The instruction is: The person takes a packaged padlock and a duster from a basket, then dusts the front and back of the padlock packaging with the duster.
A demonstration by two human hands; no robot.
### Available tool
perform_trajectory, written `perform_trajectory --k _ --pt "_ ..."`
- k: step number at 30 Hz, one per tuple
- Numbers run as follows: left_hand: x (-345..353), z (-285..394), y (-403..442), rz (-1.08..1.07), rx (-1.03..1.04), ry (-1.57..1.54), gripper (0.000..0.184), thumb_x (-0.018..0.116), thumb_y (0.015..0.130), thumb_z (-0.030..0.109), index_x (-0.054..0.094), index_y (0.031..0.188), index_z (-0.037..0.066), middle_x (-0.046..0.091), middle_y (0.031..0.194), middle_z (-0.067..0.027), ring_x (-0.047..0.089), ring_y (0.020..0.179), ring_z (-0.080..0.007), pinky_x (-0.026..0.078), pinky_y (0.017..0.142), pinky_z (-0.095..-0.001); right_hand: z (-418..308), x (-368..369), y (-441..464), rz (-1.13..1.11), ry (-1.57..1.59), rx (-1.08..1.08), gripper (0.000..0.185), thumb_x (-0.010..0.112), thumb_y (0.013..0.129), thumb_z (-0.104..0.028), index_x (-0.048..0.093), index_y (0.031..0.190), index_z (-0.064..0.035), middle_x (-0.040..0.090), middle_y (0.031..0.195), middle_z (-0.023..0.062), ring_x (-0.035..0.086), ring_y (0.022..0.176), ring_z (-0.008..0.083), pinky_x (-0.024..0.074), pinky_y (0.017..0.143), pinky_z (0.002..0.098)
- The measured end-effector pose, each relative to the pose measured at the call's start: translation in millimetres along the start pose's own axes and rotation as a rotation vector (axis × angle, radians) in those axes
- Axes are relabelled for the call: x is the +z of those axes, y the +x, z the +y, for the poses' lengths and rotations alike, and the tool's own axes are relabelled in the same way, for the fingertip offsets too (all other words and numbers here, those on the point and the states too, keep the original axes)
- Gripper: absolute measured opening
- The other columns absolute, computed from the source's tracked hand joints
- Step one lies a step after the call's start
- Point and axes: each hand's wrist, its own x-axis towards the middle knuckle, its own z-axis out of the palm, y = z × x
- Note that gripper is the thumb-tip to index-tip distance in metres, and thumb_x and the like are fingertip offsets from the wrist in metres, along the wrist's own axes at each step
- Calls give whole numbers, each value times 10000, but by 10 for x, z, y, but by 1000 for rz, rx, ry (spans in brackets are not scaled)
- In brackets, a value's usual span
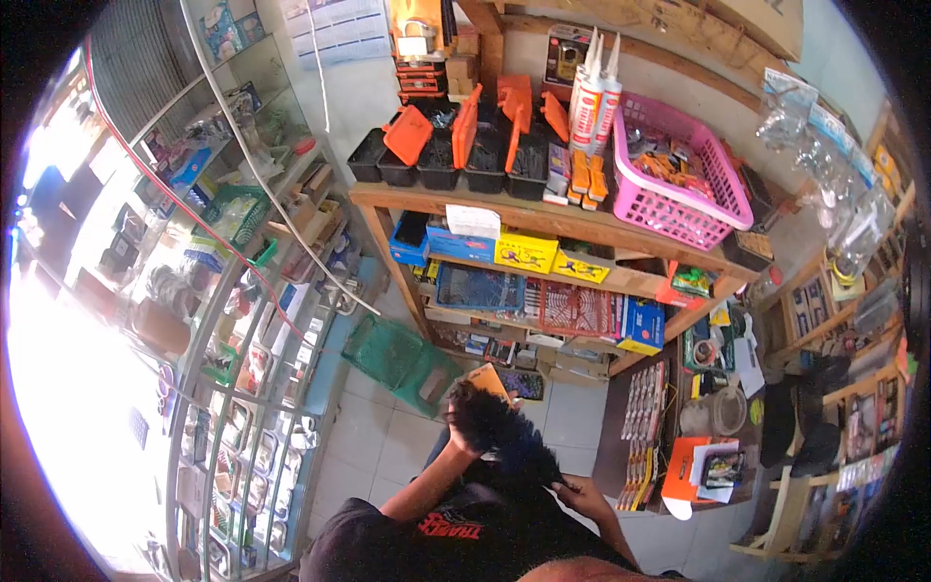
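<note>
Left hand (pixel 464 441): fingers partly concealed by the black duster (pixel 504 425); grip unconfirmed. Right hand (pixel 585 498): fingertips too small to establish their hold. Tan box (pixel 491 379): lower part covered by the duster. Shirt (pixel 354 543): cut off by the bottom edge, red lettering (pixel 451 527) not fully legible. Calendar (pixel 339 32): top cut off, print too small to read. Carton (pixel 766 27): cut off by the top edge. Pink basket (pixel 674 211): small contents unidentifiable. Right-hand shelves (pixel 790 509): contents blurred toward the dark rim.
</note>
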Motion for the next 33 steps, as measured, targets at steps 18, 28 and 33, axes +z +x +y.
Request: perform_trajectory --k 18,28,33 --pt "296 976 766 -251 -14 -9 761 486 888 659 361 1473 188 420 1481 -139 369 1378 -400 267 1146 -606 -1062 -35 1141 -102 279 25 400 576 1006 -317 566 1306 -53 435 691 -71 377 565 42 315 488 229" --pt "436 1527 837 -722 -37 -339 700 441 928 622 409 1424 130 500 1380 -184 468 1288 -371 407 1054 -553 -1051 114 1787 -78 129 3 426 575 1006 -315 579 1325 -32 649 990 -14 539 883 83 451 789 256" --pt "923 1601 792 5 97 2 553 458 918 635 623 1200 189 682 1100 -106 643 1058 -278 489 948 -489 -1531 227 1694 -28 140 50 339 561 1010 -340 627 1166 -46 488 735 -62 427 640 63 344 578 244"
